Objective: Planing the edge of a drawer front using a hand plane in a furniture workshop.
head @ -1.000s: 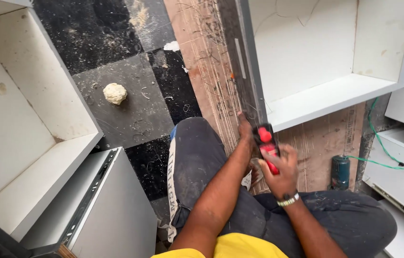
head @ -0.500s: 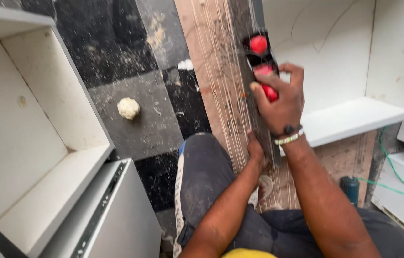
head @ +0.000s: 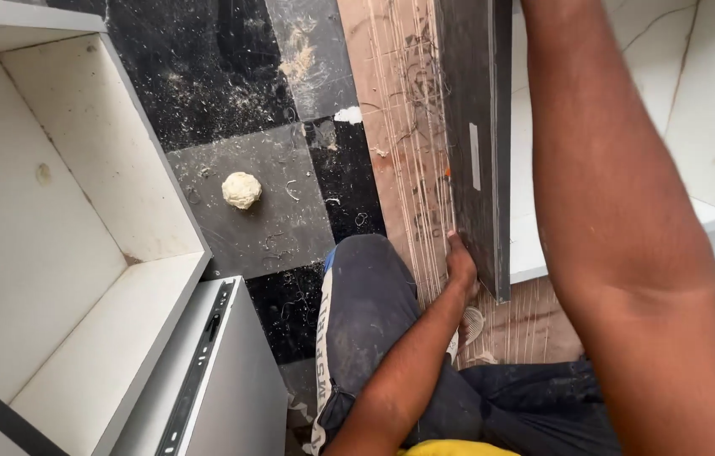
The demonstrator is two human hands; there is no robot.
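Observation:
My left hand grips the lower end of a dark grey panel. The panel stands on edge against the side of a white cabinet box. My right forearm reaches up along the right of the panel, and its hand is out of frame at the top. No tool is in view. My knees in dark trousers rest on the floor below the panel.
An open white cabinet lies at the left, with a black drawer slide on a grey panel beside it. A pale crumpled lump sits on the black and grey floor tiles. A scratched brown board lies next to the panel.
My right hand with the red tool has moved up along the dark panel and out of the top of the frame. My left hand stays at the panel's lower end.

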